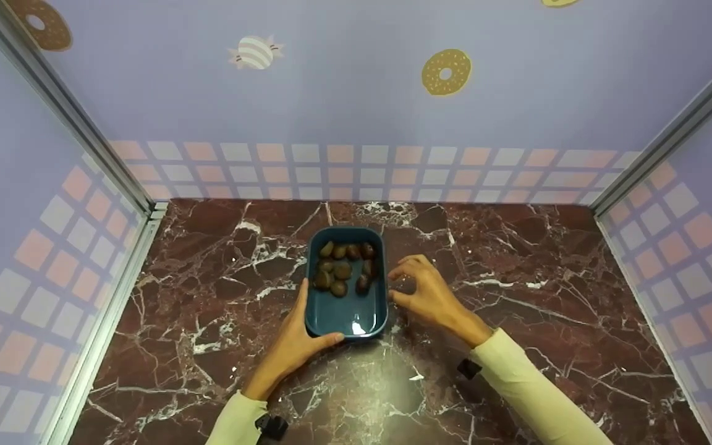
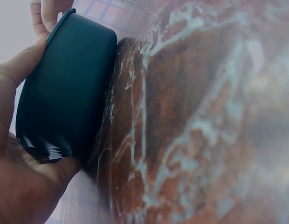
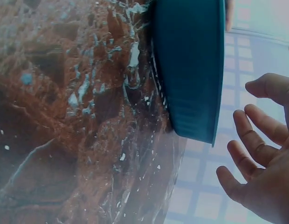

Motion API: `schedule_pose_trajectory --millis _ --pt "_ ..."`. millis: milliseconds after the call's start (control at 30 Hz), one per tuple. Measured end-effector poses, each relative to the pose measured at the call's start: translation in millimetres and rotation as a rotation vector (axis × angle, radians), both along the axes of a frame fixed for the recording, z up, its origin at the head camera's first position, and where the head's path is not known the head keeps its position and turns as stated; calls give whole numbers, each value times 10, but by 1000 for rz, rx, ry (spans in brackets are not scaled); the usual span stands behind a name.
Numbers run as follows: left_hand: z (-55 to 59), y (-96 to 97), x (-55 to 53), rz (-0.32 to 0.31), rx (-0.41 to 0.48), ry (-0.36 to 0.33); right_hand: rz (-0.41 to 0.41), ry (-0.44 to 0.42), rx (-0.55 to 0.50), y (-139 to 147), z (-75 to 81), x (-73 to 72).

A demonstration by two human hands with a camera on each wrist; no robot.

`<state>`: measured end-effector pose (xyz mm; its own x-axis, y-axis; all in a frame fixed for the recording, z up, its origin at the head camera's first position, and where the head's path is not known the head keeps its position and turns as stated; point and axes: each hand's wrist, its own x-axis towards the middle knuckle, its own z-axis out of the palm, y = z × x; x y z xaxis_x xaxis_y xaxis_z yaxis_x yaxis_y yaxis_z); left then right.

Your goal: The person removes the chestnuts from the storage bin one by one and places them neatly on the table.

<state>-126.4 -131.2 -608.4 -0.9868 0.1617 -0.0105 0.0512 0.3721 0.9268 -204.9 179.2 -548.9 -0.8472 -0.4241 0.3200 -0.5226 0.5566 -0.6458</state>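
A teal rectangular dish [image 1: 334, 318] with rounded corners stands in front of me in the head view. Several brown, rounded pieces like chestnuts or pebbles [image 1: 342, 270] lie mostly in its far half. My left hand [image 1: 297, 337] holds its near left corner, fingers along the left side and thumb over the near edge. In the left wrist view the thumb presses against the outer wall [image 2: 70, 88]. My right hand [image 1: 430, 293] hovers just off the right side, its fingers loosely bent. Nothing is between those fingers [image 3: 256, 144] in the right wrist view.
Under the dish is a dark red marbled tabletop [image 1: 207, 296] with white veins. A lilac back wall [image 1: 343, 105] with pink and white squares rises behind it. Metal-framed side panels [image 1: 41, 266] bound the space left and right. A small black device [image 1: 469, 368] sits by the right sleeve.
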Motion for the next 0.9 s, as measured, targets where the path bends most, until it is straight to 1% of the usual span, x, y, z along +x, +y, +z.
schedule_pose_trajectory --millis 133,300,400,467,633,900 --pt "-5 -12 -4 -2 20 -6 30 -1 31 -79 -15 -23" --pt "-7 -5 -7 3 30 -5 85 8 73 -246 -38 -114" --pt "-13 5 -3 5 8 2 116 46 132 -349 -75 -188" --pt "-13 10 2 6 -1 5 136 89 173 -423 -108 -244" --pt "-13 18 9 4 -16 15 159 179 247 -540 -178 -345" --pt "-32 -2 2 2 -12 25 162 230 335 -617 -251 -420"
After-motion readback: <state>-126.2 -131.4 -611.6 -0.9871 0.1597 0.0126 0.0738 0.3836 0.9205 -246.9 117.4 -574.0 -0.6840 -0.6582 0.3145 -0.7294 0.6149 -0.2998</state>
